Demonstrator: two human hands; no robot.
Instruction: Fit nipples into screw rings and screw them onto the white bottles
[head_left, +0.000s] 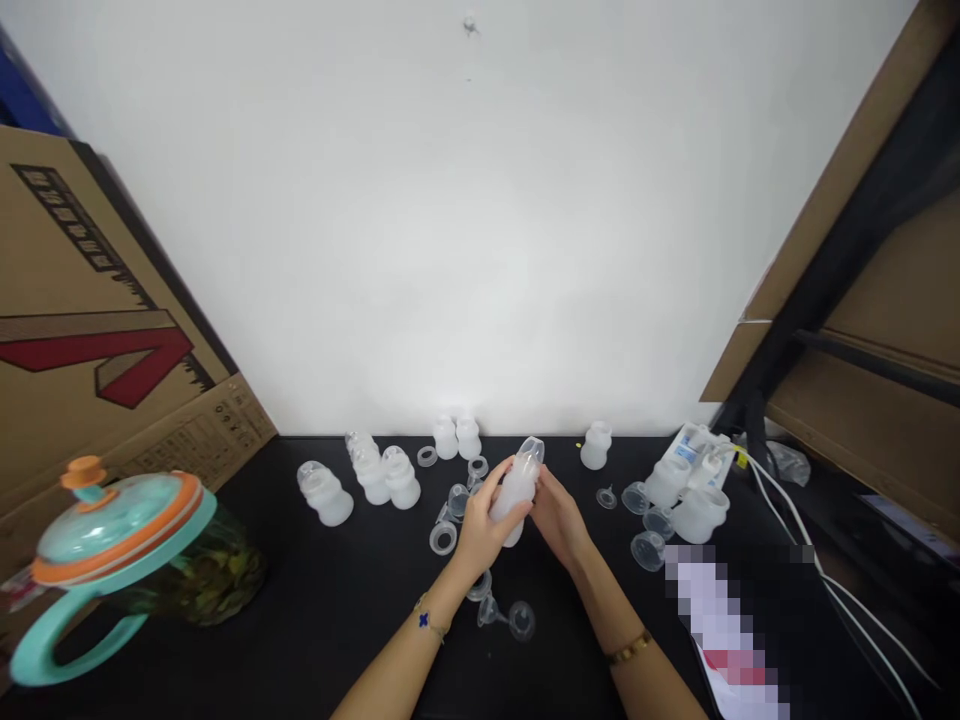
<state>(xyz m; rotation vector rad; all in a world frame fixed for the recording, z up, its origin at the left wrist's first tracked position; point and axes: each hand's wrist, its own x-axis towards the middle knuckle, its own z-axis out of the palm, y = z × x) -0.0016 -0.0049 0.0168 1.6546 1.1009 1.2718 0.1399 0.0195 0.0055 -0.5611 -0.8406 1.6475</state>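
With left hand [481, 526], clasping a capped bottle [520, 487]; with right hand [559, 515], touching its side, can't tell if pinching!

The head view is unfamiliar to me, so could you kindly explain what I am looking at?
There is no machine here: a camera worn on a person's head looks forward and down at their bare hands. The left hand holds a whitish bottle with a clear top; the right hand is close at its other side. On the black table, more bottles stand to both sides, with small rings and clear pieces nearby. A jug sits at far left; white cables run at the right.
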